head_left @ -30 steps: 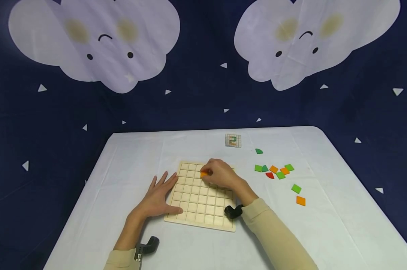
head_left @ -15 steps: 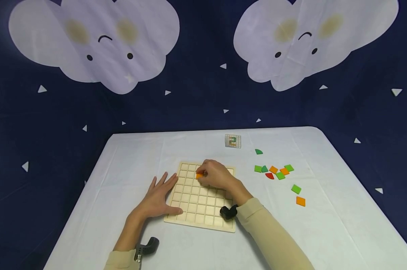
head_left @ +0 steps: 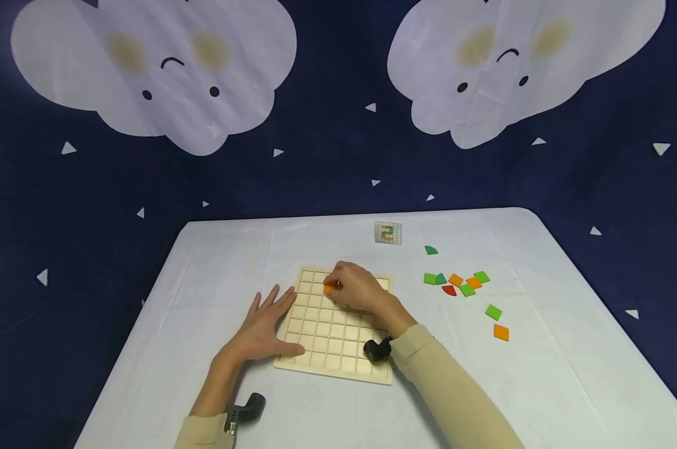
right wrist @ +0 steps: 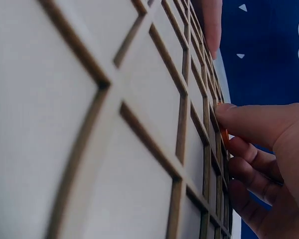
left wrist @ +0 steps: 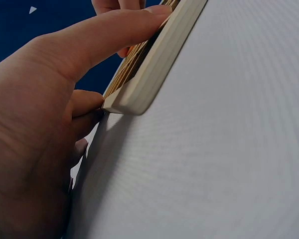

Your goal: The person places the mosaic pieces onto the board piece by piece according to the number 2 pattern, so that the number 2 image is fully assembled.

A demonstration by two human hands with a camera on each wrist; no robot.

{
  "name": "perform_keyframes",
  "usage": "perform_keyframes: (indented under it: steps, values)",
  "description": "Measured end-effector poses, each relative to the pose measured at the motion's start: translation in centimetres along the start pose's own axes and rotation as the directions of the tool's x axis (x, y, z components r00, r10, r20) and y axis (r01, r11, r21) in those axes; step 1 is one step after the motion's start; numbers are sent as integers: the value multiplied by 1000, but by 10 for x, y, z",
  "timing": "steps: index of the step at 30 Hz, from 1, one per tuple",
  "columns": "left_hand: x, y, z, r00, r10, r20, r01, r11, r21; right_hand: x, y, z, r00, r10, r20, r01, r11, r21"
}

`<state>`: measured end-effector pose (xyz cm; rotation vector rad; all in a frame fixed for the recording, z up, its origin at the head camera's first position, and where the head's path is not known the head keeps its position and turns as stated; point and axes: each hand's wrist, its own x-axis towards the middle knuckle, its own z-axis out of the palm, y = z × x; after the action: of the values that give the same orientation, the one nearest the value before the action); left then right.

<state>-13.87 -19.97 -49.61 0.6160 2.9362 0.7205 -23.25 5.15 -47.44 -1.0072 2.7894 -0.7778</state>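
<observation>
A pale wooden grid board point(head_left: 327, 346) lies on the white table. My left hand point(head_left: 262, 330) rests along the board's left side with fingers spread and the thumb lying over the lower left edge; the left wrist view shows that thumb point(left wrist: 124, 27) on the rim. Over the board's upper part, my right hand point(head_left: 358, 288) pinches an orange tile point(head_left: 328, 289) between thumb and fingers. In the right wrist view only a sliver of the orange tile point(right wrist: 224, 133) shows, low against the grid; the fingers hide the rest.
Right of the board lie loose green, orange and red tiles, among them a green square point(head_left: 494, 312), an orange square point(head_left: 501, 332) and a red quarter-round point(head_left: 449, 290). A small patterned card point(head_left: 388, 232) lies near the far edge.
My right hand has shifted a little to the left across the board with the orange tile, then nearly stopped. The left hand has stayed in place.
</observation>
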Motion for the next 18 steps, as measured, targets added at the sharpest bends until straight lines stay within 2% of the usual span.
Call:
perform_keyframes:
  steps: [8, 18]
  values:
    - [0, 1, 0, 1000, -14, 6, 14, 1000, -5, -2, -4, 0, 1000, 24, 7, -24, 999, 22]
    - [1, 1, 0, 1000, -9, 0, 9, 1000, 3, -8, 5, -1, 998, -43, -53, 46, 997, 56]
